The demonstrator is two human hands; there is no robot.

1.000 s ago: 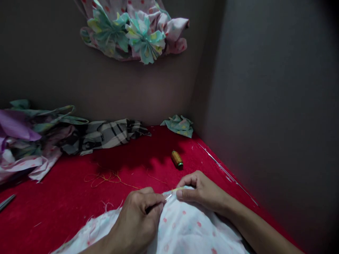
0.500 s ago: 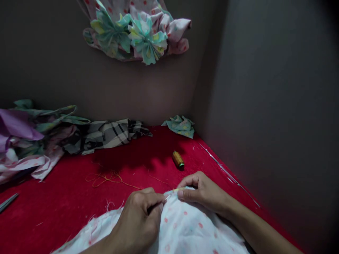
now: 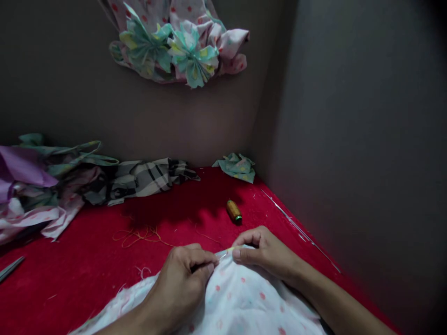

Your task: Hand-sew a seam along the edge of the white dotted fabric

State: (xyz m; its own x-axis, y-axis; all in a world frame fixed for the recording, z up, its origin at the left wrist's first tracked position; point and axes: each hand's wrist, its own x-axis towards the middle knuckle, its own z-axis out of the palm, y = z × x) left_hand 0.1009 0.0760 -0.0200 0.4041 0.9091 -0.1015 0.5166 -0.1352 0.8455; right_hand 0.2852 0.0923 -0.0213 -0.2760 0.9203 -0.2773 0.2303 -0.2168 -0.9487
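White cloth with pink-red dots [image 3: 244, 298] lies bunched in front of me, its top edge raised between my hands. My left hand [image 3: 188, 274] is closed in a pinch at that edge, and a thin shiny needle [image 3: 223, 256] sticks out from its fingertips toward the right. With thumb and fingers, my right hand [image 3: 260, 251] grips the cloth's edge a short way right of the needle. Orange thread [image 3: 153, 232] trails in loose loops on the red surface beyond my left hand. A spool of golden-brown thread [image 3: 233, 211] lies on its side beyond my right hand.
Scissor-like metal tips [image 3: 12, 268] poke in at the left edge of the red surface [image 3: 87, 270]. Fabric scraps [image 3: 146, 179] pile at the back left, and a green scrap [image 3: 237, 167] lies in the corner. A dotted garment with green fabric flowers [image 3: 195, 56] hangs above.
My left hand has shifted slightly up and left along the cloth's edge. The needle sits a little more to the right of its fingertips. My right hand keeps its grip.
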